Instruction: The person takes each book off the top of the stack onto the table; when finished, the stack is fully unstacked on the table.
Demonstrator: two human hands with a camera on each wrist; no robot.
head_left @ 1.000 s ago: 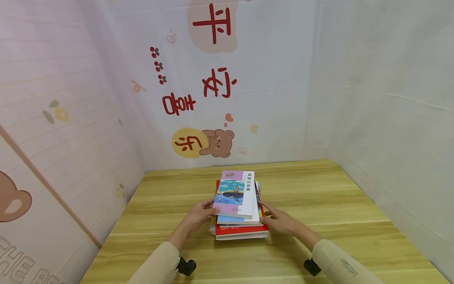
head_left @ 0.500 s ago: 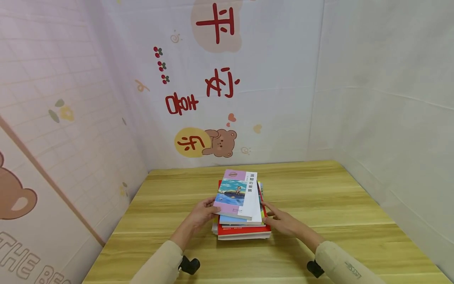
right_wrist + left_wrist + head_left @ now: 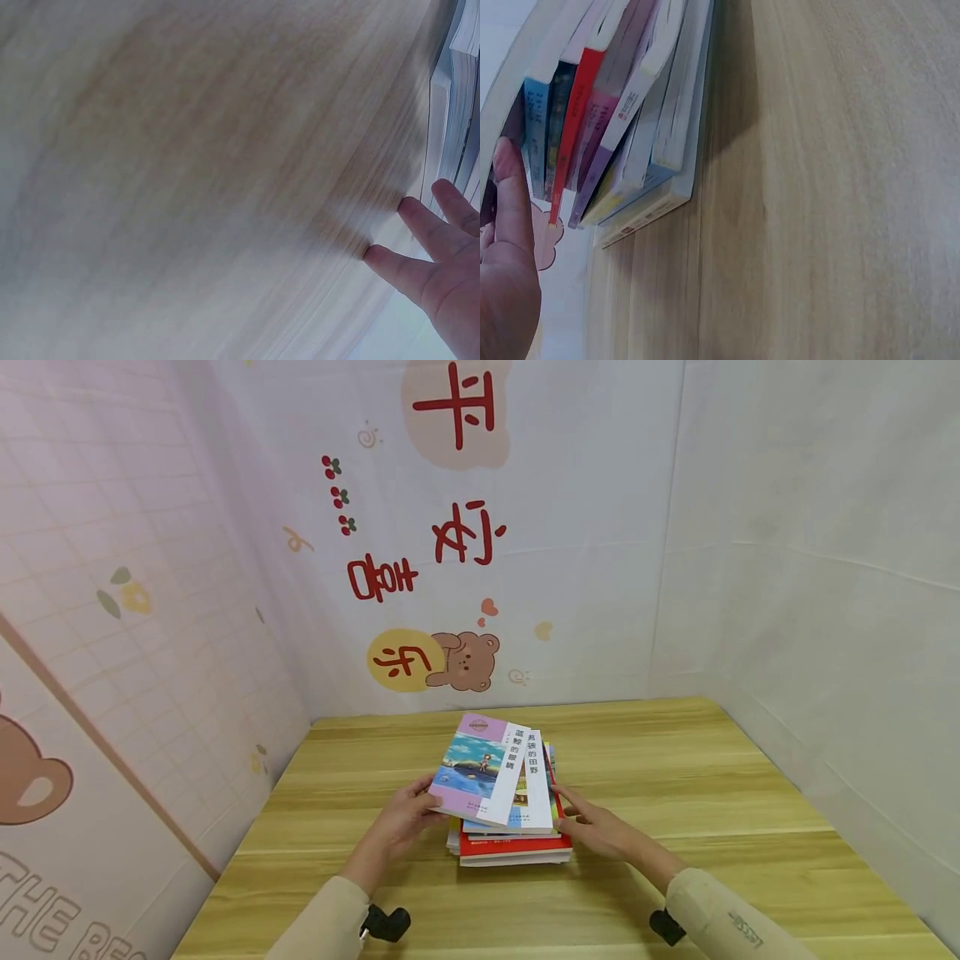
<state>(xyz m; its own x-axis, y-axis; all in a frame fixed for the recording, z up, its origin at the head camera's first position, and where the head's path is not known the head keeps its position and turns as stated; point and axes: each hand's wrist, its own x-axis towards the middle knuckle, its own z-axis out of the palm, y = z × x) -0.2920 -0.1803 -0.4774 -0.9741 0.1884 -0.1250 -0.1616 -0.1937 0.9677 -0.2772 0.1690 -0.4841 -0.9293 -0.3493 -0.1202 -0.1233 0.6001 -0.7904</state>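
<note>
My left hand (image 3: 401,820) grips the near left corner of a pink, white and blue paperback book (image 3: 471,770), thumb on its cover. In the left wrist view, a finger (image 3: 514,210) reaches under this book, which stands apart from the stack of books (image 3: 641,124) at this edge. Beneath it lies another white-covered book (image 3: 534,797), its cover partly overlapped. A thicker red book (image 3: 517,845) shows lower in the stack. My right hand (image 3: 600,832) rests against the stack's right side; its spread fingers (image 3: 439,232) reach down beside the lowest books in the right wrist view.
The stack stands on a wood-grain table (image 3: 660,760). Behind it is a white backdrop (image 3: 592,568) with red characters and a bear print. Similar cloth walls rise at left and right.
The top book has shifted left and turned slightly with my left hand, baring more of the book beneath. My right hand has stayed at the stack's side.
</note>
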